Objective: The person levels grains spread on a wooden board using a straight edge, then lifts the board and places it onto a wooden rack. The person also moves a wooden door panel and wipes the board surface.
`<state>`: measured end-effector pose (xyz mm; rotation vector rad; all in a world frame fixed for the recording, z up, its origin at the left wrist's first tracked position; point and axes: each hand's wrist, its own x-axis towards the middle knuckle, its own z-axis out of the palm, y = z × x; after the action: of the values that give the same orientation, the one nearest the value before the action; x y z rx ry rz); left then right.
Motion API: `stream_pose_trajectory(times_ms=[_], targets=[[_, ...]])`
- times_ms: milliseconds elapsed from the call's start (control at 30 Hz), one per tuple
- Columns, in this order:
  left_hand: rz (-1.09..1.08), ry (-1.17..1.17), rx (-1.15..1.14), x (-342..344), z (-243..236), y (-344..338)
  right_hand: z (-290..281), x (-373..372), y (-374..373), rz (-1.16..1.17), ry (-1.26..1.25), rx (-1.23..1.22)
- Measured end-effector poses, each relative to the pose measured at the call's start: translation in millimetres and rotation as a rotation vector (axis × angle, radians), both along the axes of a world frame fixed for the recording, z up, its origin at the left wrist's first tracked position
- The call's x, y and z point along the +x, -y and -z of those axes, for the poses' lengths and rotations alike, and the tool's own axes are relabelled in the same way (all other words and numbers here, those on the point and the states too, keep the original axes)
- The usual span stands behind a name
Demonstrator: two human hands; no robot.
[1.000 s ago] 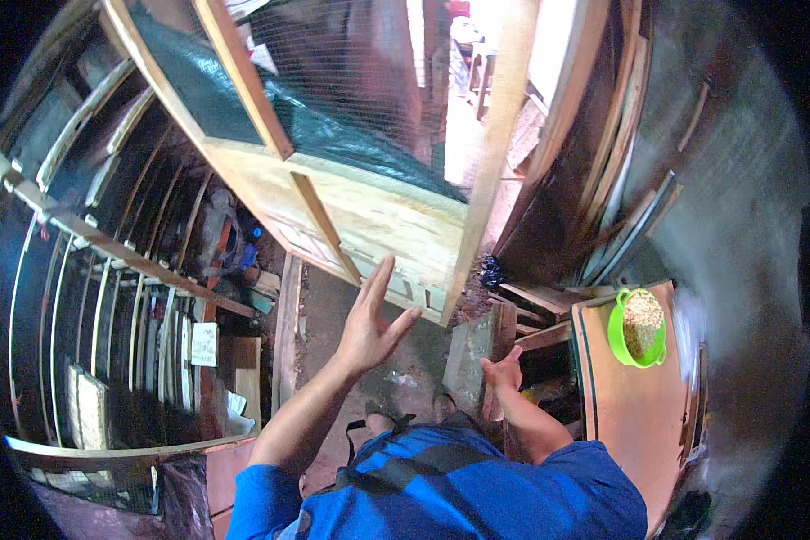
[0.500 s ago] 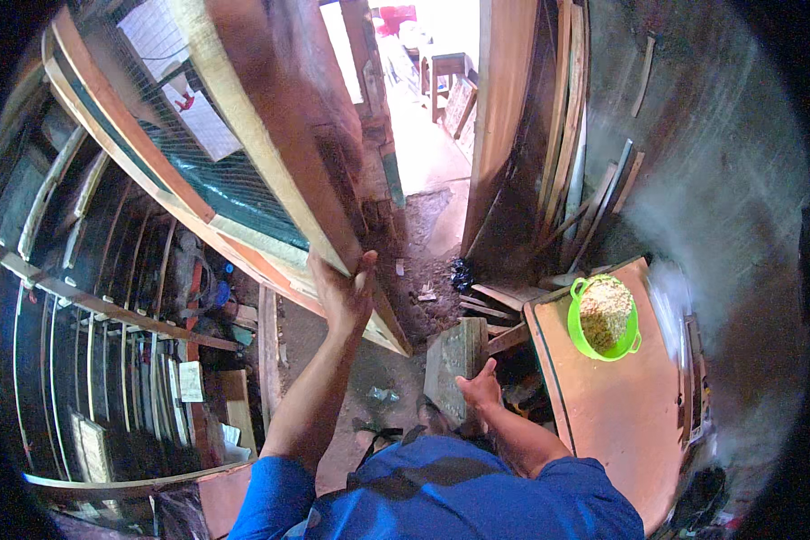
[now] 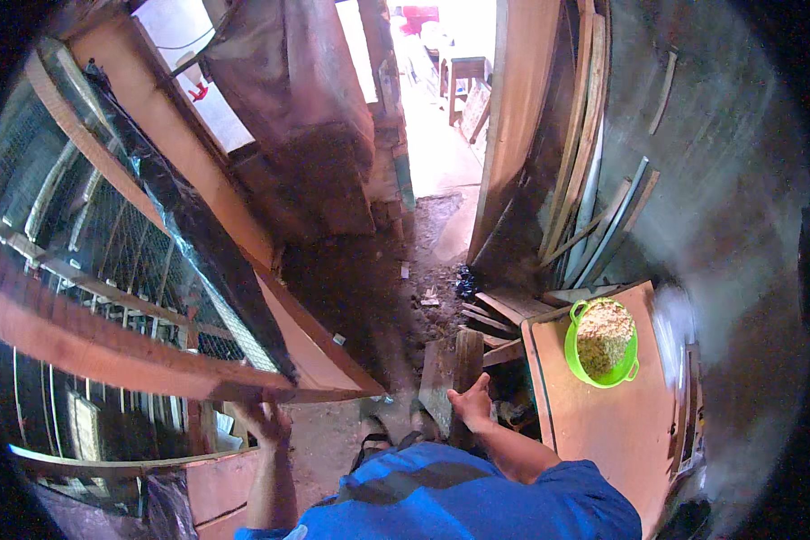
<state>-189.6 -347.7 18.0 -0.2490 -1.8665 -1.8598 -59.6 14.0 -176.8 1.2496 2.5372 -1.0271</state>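
A wood-framed wire-mesh door slants across the left side. My left hand is closed on its near frame edge, the fingers partly hidden by the wood. Dark plastic sheeting runs along the mesh, and a plain panel covers the door's lower end. My right hand is low in front of my body, thumb and fingers apart, with nothing in it. Just beyond its fingertips stands an upright wooden board; whether they touch it I cannot tell.
At right, a light-green basin of pale flaky material sits on a wooden tabletop. Long planks lean against the right wall. Scrap wood lies beside the dirt passage to the bright doorway. Slatted racks fill the left.
The mesh door has swung left and toward me, baring the dark floor beyond it. My left hand moved down and left with it. My right hand shifted slightly.
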Motion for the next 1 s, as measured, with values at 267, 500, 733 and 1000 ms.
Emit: stream_pose_trajectory(times_ms=[267,500,733,1000], targets=[[-0.646,-0.059,-0.115,68.9,52.0,117.2,-23.1,-5.1,4.2,0.055,0.001,-0.036],[-1.158,-0.034,-0.347,92.3,84.2,236.3,-22.3,-12.8,10.9,0.059,0.009,0.044],[-1.215,-0.101,-0.221,92.6,80.0,356.1,-16.0,-16.9,18.7,0.041,-0.041,0.048],[-1.512,0.566,-1.072,89.1,80.1,502.3,-33.2,-40.4,41.6,0.054,0.015,0.057]])
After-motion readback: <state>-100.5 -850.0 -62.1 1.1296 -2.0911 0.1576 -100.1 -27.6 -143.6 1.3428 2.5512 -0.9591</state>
